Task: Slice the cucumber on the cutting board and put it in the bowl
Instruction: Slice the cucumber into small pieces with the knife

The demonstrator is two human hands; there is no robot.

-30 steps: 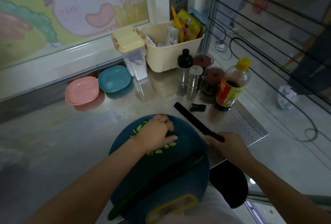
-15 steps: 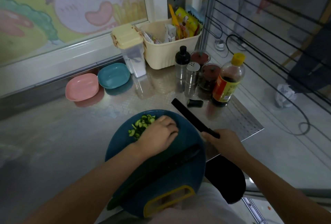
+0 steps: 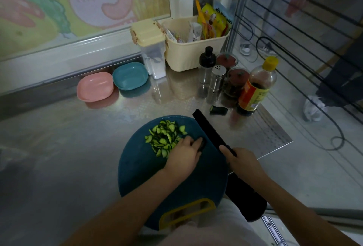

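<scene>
Cucumber stub (image 3: 201, 145), held in the fingertip grip of the left hand (image 3: 184, 154) on the cutting board (image 3: 137, 167), lies just left of the knife (image 3: 208, 130), its blade running toward upper left of frame from the right hand (image 3: 242, 164) clenched on the handle.

The left hand (image 3: 184, 155) and the right hand (image 3: 243, 164) are bare, fingers (image 3: 191, 142) included. The left forearm (image 3: 137, 202) and the right forearm (image 3: 294, 206) are uncovered as far as the lower edge of the view. Between them, at the bottom centre, shows a stretch of pale, whitish garment (image 3: 206, 234) over the person's front, plain and of one colour. It is blurred, so its weave and cut cannot be told.
</scene>
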